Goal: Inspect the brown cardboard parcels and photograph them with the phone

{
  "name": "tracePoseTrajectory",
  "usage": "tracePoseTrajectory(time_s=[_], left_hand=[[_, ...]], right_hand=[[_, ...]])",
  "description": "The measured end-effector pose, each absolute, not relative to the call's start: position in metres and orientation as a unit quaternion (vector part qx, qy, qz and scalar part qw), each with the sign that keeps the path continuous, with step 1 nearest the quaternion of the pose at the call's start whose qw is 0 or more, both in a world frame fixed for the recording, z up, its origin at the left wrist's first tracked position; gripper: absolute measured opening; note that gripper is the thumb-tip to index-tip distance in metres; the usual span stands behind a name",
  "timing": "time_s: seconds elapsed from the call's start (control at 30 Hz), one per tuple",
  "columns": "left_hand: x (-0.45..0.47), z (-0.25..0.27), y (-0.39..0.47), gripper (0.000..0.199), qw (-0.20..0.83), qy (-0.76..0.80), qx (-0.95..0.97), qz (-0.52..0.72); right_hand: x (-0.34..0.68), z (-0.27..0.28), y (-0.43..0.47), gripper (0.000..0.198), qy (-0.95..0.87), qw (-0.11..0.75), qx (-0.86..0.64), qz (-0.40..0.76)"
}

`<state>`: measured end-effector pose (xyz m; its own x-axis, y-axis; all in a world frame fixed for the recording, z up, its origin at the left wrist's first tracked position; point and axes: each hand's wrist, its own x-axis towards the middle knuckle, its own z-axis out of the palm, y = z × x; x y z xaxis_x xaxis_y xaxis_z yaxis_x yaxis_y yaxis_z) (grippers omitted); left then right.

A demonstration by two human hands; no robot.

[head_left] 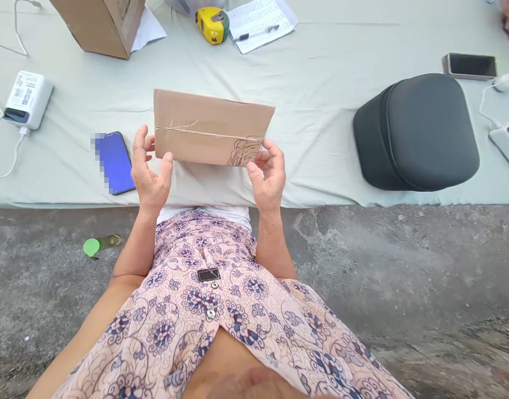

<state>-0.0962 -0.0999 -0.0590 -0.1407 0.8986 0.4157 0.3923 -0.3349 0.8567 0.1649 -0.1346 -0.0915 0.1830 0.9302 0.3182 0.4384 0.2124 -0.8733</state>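
Observation:
A flat brown cardboard piece (208, 116) is tilted up between my two hands, above the near part of the cloth-covered table. A pale crease or thread runs across it, and dark curly lines mark its lower right corner. My left hand (149, 174) holds its lower left corner, thumb at the front edge and some fingertips behind. At the lower right corner, my right hand (268, 174) grips it the same way, its fingers partly hidden behind the board. A phone with a blue screen (115, 162) lies just left of my left hand.
A cardboard box (102, 25), a yellow tape measure (212, 25) and a notebook (256, 19) with a pen (254, 33) lie farther back. To the right stands a black lidded container (420, 133); a white corded device (27, 100) is left. A green-capped bottle (94, 246) is below the table edge.

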Motion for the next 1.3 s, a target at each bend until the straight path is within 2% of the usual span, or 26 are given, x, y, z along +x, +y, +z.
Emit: tracePoseTrajectory(time_s=[0.13,0.37,0.57,0.63,0.8,1.03,1.17,1.3], left_hand=[[-0.090,-0.055,-0.101,0.067,0.166,0.506,0.662,0.527],[-0.079,-0.061,-0.093,0.069,0.178,0.546,0.657,0.488],[-0.060,-0.068,-0.087,0.094,0.156,0.586,0.639,0.473],[-0.055,-0.070,-0.085,0.097,0.152,0.598,0.631,0.471],[-0.051,-0.071,-0.084,0.097,0.155,0.592,0.629,0.480],[-0.063,-0.076,-0.081,0.089,0.185,0.564,0.634,0.496],[-0.067,-0.080,-0.078,0.079,0.186,0.541,0.636,0.517],[-0.074,-0.090,-0.070,0.081,0.211,0.514,0.633,0.539]], right_hand=[[0.161,-0.086,-0.127,0.061,-0.579,0.565,-0.541,0.230],[0.154,-0.084,-0.117,0.056,-0.561,0.570,-0.567,0.200],[0.130,-0.085,-0.111,0.076,-0.546,0.546,-0.623,0.122],[0.124,-0.087,-0.106,0.078,-0.543,0.544,-0.632,0.095],[0.124,-0.090,-0.103,0.070,-0.547,0.541,-0.632,0.088],[0.143,-0.095,-0.106,0.046,-0.561,0.555,-0.600,0.129],[0.147,-0.102,-0.100,0.045,-0.552,0.578,-0.584,0.143],[0.147,-0.112,-0.091,0.049,-0.539,0.597,-0.567,0.180]])
